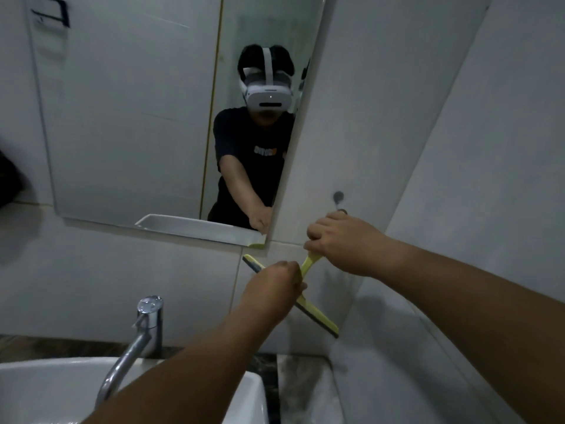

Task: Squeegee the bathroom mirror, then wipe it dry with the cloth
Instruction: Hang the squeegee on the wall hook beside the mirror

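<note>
The bathroom mirror (131, 117) hangs on the tiled wall above the sink. A yellow squeegee (318, 316) with a dark rubber blade is held against the wall tiles below the mirror's lower right corner. My right hand (342, 240) is closed around the end of its yellow handle. My left hand (275, 286) grips the middle of the blade bar, hiding part of it. The blade slants from upper left to lower right. No cloth is in view.
A chrome tap (146, 319) stands over the white sink (46, 390) at the lower left. A black rack (52, 13) is fixed at the upper left. A side wall (489, 148) closes in on the right. A dark wall plug (338, 196) sits above my right hand.
</note>
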